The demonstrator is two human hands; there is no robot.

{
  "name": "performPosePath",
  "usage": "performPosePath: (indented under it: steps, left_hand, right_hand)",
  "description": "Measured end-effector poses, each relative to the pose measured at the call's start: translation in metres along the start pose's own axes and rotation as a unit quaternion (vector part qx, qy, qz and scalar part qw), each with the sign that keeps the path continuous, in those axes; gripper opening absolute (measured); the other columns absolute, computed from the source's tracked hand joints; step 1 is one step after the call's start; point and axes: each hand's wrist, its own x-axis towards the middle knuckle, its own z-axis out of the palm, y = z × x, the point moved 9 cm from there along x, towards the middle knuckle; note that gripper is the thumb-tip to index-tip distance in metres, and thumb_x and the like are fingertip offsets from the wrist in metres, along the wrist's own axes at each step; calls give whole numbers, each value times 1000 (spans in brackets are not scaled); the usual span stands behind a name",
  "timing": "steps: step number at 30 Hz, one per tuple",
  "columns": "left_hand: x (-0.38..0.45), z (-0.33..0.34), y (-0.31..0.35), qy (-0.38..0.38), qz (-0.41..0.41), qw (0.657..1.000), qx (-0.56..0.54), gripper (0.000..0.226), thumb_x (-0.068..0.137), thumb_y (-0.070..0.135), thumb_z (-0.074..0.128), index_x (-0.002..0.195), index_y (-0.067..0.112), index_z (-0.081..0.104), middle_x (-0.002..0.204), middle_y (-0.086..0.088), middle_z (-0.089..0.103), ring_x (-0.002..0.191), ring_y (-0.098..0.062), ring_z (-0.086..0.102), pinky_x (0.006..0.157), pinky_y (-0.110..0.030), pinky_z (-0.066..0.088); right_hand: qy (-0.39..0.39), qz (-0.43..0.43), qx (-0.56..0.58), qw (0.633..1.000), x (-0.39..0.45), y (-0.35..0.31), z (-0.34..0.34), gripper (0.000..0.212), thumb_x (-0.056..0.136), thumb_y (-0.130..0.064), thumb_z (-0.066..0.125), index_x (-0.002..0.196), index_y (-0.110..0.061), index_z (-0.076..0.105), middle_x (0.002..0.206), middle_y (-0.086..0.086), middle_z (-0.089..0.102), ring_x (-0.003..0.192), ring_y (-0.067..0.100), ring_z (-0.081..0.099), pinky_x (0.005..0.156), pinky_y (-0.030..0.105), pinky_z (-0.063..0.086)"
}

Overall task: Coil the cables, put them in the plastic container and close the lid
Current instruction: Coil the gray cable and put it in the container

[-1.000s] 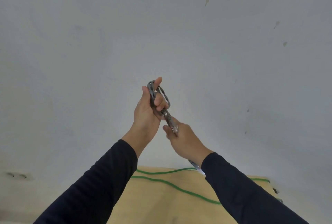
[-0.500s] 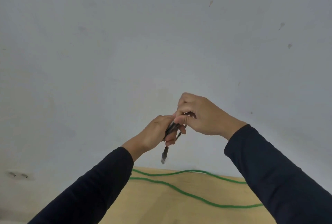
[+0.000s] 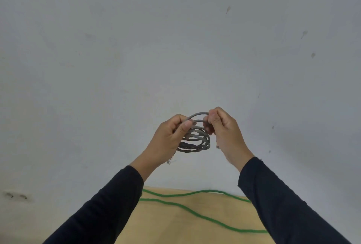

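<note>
A grey cable [image 3: 195,138] wound into several loops hangs in the air between my two hands, in front of the wall. My left hand [image 3: 168,142] grips the left side of the coil, and a clear plug end pokes out below its palm. My right hand [image 3: 224,130] pinches the top loops on the right side. A green cable [image 3: 187,208] lies uncoiled in two long curves on the wooden table [image 3: 175,230] below my arms. The plastic container is out of view.
A plain pale wall [image 3: 175,48] fills most of the view behind my hands. A wall socket [image 3: 16,196] sits low on the left. My dark sleeves cover both sides of the table.
The hands have drawn apart and the grey cable now shows as an open round coil. Earlier it was a tight bundle, with my right hand over my left and a plug dangling.
</note>
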Motion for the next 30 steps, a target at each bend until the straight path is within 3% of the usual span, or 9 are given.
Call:
performPosePath:
  steps: [4, 7, 12, 16, 19, 21, 23, 26, 30]
  left_hand:
    - [-1, -18, -4, 137, -6, 991, 7, 33, 92, 31, 50, 74, 5, 58, 57, -2, 55, 50, -13, 49, 53, -26, 43]
    - [-3, -23, 0, 170, 1, 985, 10, 34, 93, 30, 51, 70, 5, 54, 51, 2, 49, 48, -15, 43, 50, -25, 39]
    - [-3, -24, 5, 193, -7, 981, -6, 30, 92, 32, 52, 72, 14, 64, 53, 4, 54, 49, -11, 47, 50, -20, 41]
    - [-9, -17, 7, 182, -8, 983, 5, 25, 94, 31, 48, 82, 22, 68, 62, 12, 65, 52, -2, 54, 54, -16, 44]
    - [-15, -8, 1, 127, 0, 991, 38, 26, 98, 26, 39, 112, 32, 60, 86, 15, 68, 68, -1, 58, 65, -15, 48]
    - [-18, -4, -4, 100, 8, 994, 40, 33, 99, 23, 38, 126, 35, 51, 90, 15, 66, 74, -2, 58, 71, -14, 48]
    - [-18, -10, -6, 103, 19, 993, 51, 33, 99, 21, 37, 125, 37, 51, 84, 11, 63, 68, -2, 54, 68, -16, 47]
    - [-13, -20, -7, 86, 23, 996, 28, 33, 99, 14, 38, 116, 33, 58, 76, 5, 58, 61, -5, 48, 65, -18, 44]
    - [-13, -25, -9, 36, 28, 999, 8, 36, 98, 8, 38, 108, 33, 61, 72, 4, 55, 58, -5, 46, 61, -15, 42]
  right_hand:
    - [-2, 12, 43, 999, -12, 7, 17, 31, 99, -25, 33, 74, -13, 45, 65, 2, 48, 52, 9, 41, 46, 14, 35]
    - [-32, -31, 6, 999, -16, -4, 26, 26, 100, -23, 31, 91, -11, 52, 74, -2, 59, 57, 2, 52, 55, 13, 41]
    - [-49, -53, -44, 996, -21, -8, 33, 27, 96, -30, 42, 121, -27, 52, 87, -13, 64, 79, 0, 59, 70, 9, 43]
    - [-12, -51, -47, 997, -19, -5, 30, 26, 96, -26, 43, 119, -26, 56, 108, -12, 67, 102, 1, 60, 86, 17, 47]
    - [31, -14, -23, 999, -19, 2, 22, 25, 97, -26, 40, 111, -32, 60, 85, -28, 65, 82, -6, 60, 65, 17, 45]
    - [48, 18, -2, 999, -19, 9, 18, 26, 97, -30, 39, 105, -39, 62, 77, -20, 63, 71, 0, 56, 57, 21, 43]
    - [18, 38, 21, 999, -20, 14, 22, 29, 98, -30, 37, 103, -41, 63, 72, -7, 55, 65, 9, 47, 53, 23, 40]
    - [-70, 29, 20, 997, -20, 11, 29, 31, 98, -24, 39, 104, -43, 62, 75, -12, 61, 65, 10, 49, 60, 23, 42]
    - [-118, -27, -155, 981, -8, 0, 14, 24, 90, -19, 55, 92, -41, 65, 94, -14, 63, 83, 5, 57, 77, 20, 44]
